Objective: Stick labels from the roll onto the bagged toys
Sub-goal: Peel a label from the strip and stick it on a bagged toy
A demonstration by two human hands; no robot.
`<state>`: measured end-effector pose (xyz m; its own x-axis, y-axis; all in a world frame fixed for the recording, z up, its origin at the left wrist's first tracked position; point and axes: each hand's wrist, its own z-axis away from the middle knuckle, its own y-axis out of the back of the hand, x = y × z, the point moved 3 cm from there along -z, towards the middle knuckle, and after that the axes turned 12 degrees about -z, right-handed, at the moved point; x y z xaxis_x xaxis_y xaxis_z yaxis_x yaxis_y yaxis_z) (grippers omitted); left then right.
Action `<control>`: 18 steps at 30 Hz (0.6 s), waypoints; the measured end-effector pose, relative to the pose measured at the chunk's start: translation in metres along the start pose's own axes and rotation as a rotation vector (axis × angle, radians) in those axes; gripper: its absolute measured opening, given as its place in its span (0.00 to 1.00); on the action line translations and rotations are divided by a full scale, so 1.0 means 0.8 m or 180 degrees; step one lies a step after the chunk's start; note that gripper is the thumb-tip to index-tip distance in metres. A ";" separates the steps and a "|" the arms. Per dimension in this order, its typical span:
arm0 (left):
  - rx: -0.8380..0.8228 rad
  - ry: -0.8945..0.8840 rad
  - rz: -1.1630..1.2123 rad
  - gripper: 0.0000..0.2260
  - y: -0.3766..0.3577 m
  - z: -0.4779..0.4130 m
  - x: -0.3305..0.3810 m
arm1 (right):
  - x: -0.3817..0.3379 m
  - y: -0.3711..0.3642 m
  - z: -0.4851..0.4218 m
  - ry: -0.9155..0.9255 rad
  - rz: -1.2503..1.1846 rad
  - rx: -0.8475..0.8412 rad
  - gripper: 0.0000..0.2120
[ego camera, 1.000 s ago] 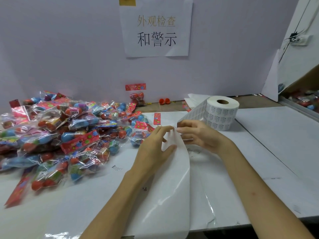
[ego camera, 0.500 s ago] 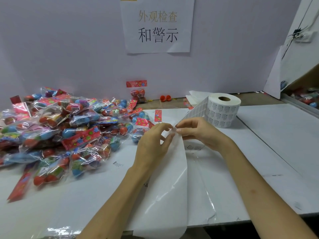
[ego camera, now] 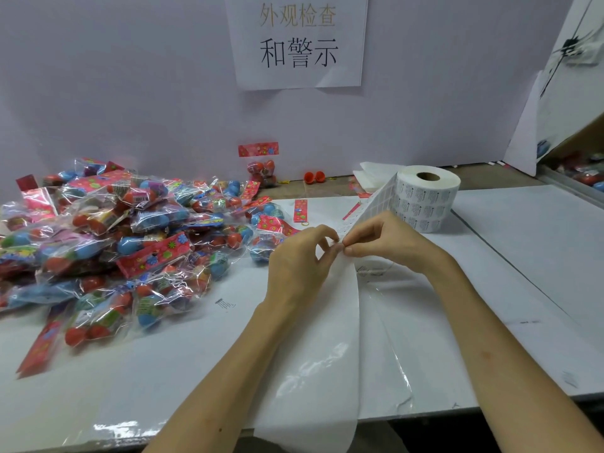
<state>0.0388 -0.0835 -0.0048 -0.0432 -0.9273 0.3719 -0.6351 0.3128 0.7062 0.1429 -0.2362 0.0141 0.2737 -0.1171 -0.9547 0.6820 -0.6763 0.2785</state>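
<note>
White paper labels sat wound on the label roll (ego camera: 425, 197), which stood on end at the far right of the counter (ego camera: 529, 250). A strip (ego camera: 371, 207) of them ran from it toward the hands at the middle. The right hand (ego camera: 389, 243) pinched the strip's near end between thumb and forefinger. The left hand (ego camera: 300, 263) met it there, its own thumb and forefinger drawn narrow on the same edge. A second earlier the left fingers (ego camera: 325, 233) had lain long and loose over the backing paper (ego camera: 327, 338); since then they had curled in to a pinch against the right fingertips. I judged this to be the picking-off of a single label, though whether one had lifted free was too small to tell. Neither hand held a bag, so the sticking itself was not yet begun. The bagged toys (ego camera: 124, 243) lay heaped at the left, the nearest bag just beside the left hand, with red flowered header cards showing among them. The spent backing paper trailed off over the near edge of the counter. On the far wall a paper sign (ego camera: 297, 40) read 外观检查 in faint gold and 和警示 in black. The print on the labels was too fine to read.
</note>
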 end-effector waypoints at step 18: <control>-0.1104 0.0705 0.1168 0.02 -0.015 -0.019 -0.012 | 0.004 0.007 0.007 -0.0217 0.0446 -0.0055 0.08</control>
<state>0.0588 -0.0749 -0.0077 -0.0269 -0.6909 0.7224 -0.3159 0.6915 0.6496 0.1437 -0.2439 0.0120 0.3209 -0.2590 -0.9110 0.6519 -0.6373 0.4108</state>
